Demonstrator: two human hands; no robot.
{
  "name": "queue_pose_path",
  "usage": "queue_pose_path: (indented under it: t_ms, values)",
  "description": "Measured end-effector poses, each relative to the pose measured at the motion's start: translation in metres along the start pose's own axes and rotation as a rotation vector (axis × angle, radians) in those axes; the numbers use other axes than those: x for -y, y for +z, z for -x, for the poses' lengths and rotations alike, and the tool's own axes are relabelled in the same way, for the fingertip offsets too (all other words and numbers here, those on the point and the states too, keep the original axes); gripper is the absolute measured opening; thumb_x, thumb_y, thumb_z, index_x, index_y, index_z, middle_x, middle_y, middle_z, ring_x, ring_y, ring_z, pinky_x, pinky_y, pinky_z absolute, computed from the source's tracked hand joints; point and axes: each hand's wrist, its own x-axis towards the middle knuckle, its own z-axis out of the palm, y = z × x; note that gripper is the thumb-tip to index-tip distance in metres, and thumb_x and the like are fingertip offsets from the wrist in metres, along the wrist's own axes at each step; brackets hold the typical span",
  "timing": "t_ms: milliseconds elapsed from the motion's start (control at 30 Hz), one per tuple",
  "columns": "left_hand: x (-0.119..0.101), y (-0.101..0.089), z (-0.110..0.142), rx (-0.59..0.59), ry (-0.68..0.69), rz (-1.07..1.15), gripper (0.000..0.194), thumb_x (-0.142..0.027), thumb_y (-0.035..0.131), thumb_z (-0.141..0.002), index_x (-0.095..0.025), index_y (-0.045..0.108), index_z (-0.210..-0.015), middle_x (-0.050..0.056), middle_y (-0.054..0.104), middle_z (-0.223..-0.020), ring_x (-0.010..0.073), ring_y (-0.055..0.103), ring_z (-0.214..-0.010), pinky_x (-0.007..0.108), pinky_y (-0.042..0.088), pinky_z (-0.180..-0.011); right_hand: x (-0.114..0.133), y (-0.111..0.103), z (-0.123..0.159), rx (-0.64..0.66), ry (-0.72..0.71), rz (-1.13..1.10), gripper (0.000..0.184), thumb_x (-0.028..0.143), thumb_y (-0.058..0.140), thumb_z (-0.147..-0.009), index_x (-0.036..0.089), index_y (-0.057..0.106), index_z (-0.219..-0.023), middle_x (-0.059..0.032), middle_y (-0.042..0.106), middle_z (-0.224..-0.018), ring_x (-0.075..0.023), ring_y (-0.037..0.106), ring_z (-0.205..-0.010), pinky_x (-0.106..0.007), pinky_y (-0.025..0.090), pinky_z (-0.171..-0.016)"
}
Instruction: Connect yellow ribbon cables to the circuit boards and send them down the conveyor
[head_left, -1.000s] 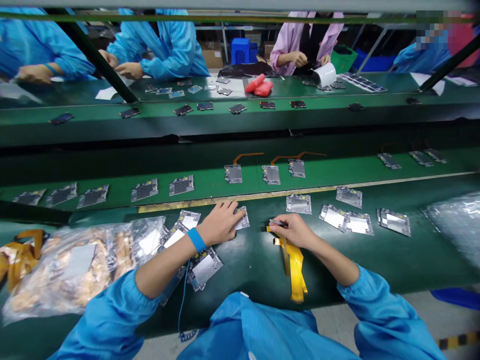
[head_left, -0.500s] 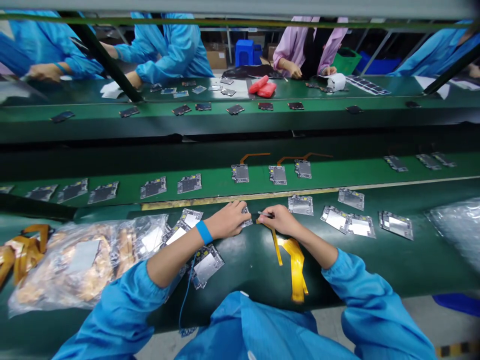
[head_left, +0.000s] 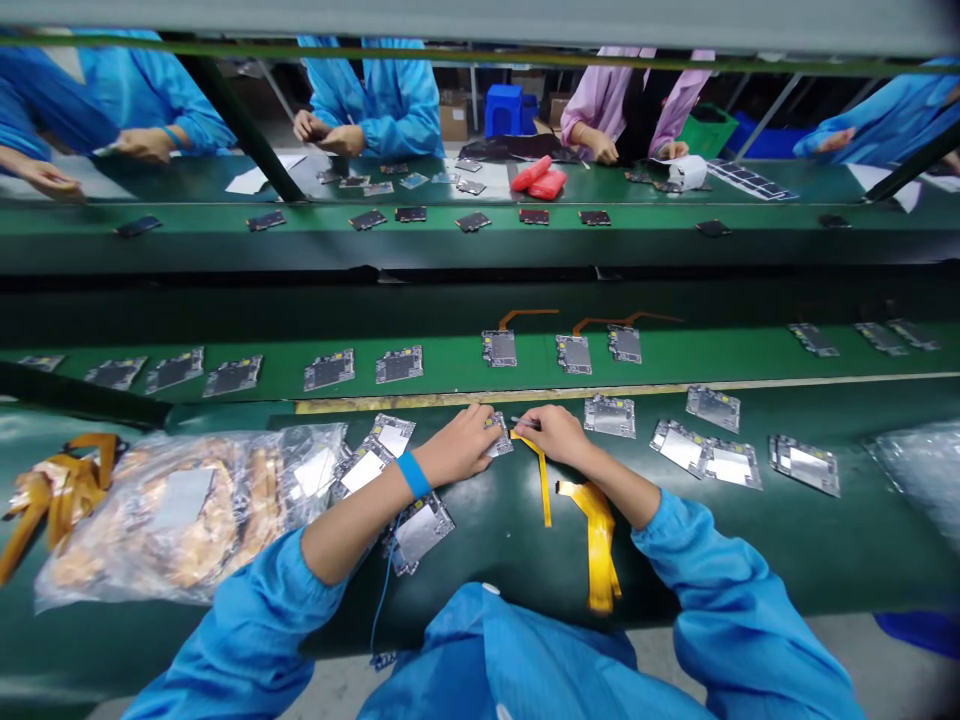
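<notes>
The head view shows our work partway along, as we judge it; beyond our hands, on the green belt [head_left: 454, 378], three finished-looking boards [head_left: 574, 354] trail orange strips; the board [head_left: 500, 437] under our left hand [head_left: 459, 447] shows no strip plainly fastened, and whether the yellow ribbon [head_left: 546, 492] has joined it we cannot tell. What seems left is more of the same: loose boards [head_left: 610, 415] lie to the right of our right hand [head_left: 559, 437], others [head_left: 421, 530] lie nearer us than the left hand, none with a visible strip; a ribbon bundle [head_left: 598, 550] rests on our side of the right hand, apart from the single ribbon.

The board sits at the left fingertips, mostly covered, its exposed end pointing toward the right hand; its long axis is too hidden to tell. The ribbon's upper end lies just beside that exposed end, at the right fingertips; it slants away, then bends, and its long straight part runs back toward our body.

Our left fingers are drawn close together over the board; whether they grip it or only press down, we cannot tell; our right thumb and fingers pinch a slim grey tool [head_left: 525, 422], its tip directed at the board.
</notes>
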Motion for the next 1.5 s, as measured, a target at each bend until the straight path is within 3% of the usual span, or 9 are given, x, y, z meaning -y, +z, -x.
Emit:
queue_pose_path:
  t_ms: [800, 1100, 1500]
  values:
    - [-0.003, 0.0, 0.001, -0.01, -0.007, 0.018, 0.012, -0.017, 0.063, -0.091, -0.016, 0.062, -0.103, 0.018, 0.053, -0.128, 0.0327, 0.05, -0.122, 0.047, 0.047, -0.104, 0.002, -0.002, -0.006, 0.027, -0.032, 0.062, 0.018, 0.031, 0.065, -0.093, 0.025, 0.082, -0.09, -0.0016, 0.077, -0.083, -0.0173, 0.066, -0.076, -0.025, 0.032, -0.061]
    - [-0.002, 0.002, 0.002, -0.013, 0.023, 0.016, 0.013, -0.017, 0.063, -0.092, -0.015, 0.063, -0.105, 0.018, 0.052, -0.129, 0.0322, 0.049, -0.123, 0.046, 0.046, -0.105, 0.011, -0.01, -0.009, 0.079, -0.01, 0.126, 0.015, 0.033, 0.068, -0.092, 0.03, 0.083, -0.093, -0.0012, 0.08, -0.09, -0.0202, 0.071, -0.087, -0.025, 0.038, -0.065]
    - [-0.006, -0.002, 0.001, -0.007, 0.066, -0.043, 0.041, -0.02, 0.058, -0.097, -0.027, 0.06, -0.137, 0.015, 0.053, -0.12, 0.0314, 0.049, -0.113, 0.044, 0.046, -0.098, 0.013, -0.008, -0.01, 0.079, -0.038, 0.21, 0.017, 0.034, 0.068, -0.094, 0.031, 0.083, -0.099, -0.0027, 0.081, -0.096, -0.0226, 0.073, -0.095, -0.027, 0.044, -0.071]
